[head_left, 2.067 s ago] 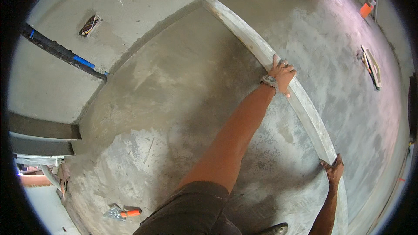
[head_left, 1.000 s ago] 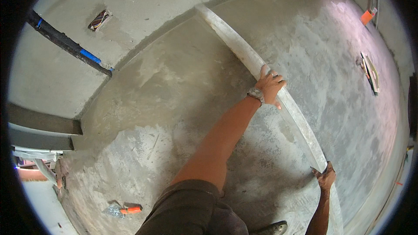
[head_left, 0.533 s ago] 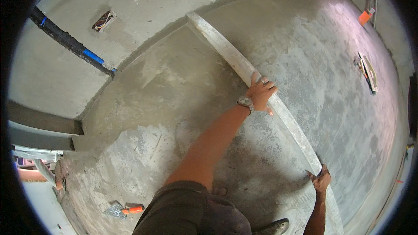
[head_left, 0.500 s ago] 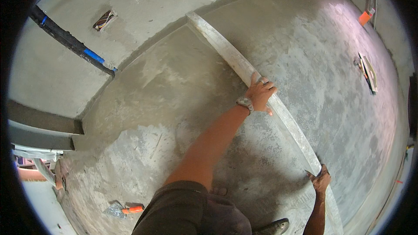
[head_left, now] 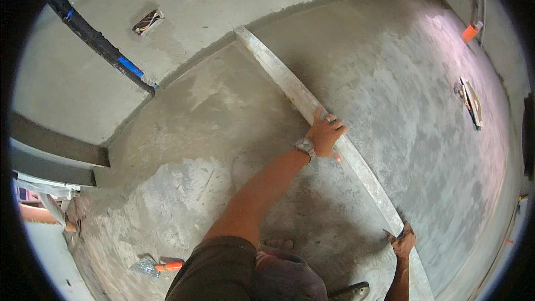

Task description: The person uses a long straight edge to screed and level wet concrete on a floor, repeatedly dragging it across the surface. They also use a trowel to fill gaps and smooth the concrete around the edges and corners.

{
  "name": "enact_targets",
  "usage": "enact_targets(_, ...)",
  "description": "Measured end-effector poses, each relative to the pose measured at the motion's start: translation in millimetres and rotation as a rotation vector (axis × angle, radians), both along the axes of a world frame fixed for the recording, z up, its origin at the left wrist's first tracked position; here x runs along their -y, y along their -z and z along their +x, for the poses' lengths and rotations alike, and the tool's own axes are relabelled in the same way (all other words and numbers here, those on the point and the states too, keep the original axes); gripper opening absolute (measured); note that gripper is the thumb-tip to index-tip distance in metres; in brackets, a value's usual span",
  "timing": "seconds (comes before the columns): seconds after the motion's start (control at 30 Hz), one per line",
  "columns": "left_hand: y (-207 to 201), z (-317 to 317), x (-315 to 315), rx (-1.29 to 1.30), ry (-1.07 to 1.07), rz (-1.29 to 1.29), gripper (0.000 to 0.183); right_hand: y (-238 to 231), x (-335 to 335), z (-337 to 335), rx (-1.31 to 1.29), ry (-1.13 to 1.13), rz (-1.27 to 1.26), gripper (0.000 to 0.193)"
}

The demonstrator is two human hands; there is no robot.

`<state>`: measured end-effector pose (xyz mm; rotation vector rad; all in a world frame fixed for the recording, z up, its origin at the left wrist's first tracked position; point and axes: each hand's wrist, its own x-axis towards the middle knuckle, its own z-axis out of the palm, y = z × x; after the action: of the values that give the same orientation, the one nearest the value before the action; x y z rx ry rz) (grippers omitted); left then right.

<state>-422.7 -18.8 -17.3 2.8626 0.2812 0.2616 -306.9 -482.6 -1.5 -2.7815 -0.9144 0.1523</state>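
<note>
A long, pale metal straightedge [head_left: 365, 173] lies diagonally over the grey floor, its far end close to the foot of the wall. My left hand [head_left: 326, 136] grips it near the middle, fingers over the top and thumb on the near side. Lower down, my right hand [head_left: 402, 239] holds the same bar, fingers wrapped at its edge. Damp, darker cement [head_left: 223, 95] covers the floor left of the bar; a lighter mottled surface [head_left: 418, 117] spreads to its right.
A trowel with an orange handle [head_left: 167, 266] rests on the floor at lower left. Another flat tool [head_left: 472, 103] lies at the right. An orange pipe stub [head_left: 471, 32] stands at the far right corner. Black conduit [head_left: 100, 44] and a wire-filled wall box [head_left: 148, 22] are at upper left, above a step [head_left: 61, 145].
The straightedge has slid leftward along the wall and a little toward me, both hands still on it. The view has shifted slightly.
</note>
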Motion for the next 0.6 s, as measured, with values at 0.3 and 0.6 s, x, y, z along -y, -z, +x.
enact_targets(0.3,-6.1,-29.7,5.0,-0.011,-0.016,-0.045,0.081,-6.3,-0.1,-20.8,-0.036,-0.004,-0.06,0.046)
enact_targets(0.6,-9.4,-62.2,10.1,0.005,-0.037,-0.05,0.08,-6.2,5.5,-41.3,-0.04,-0.094,0.011,0.046)
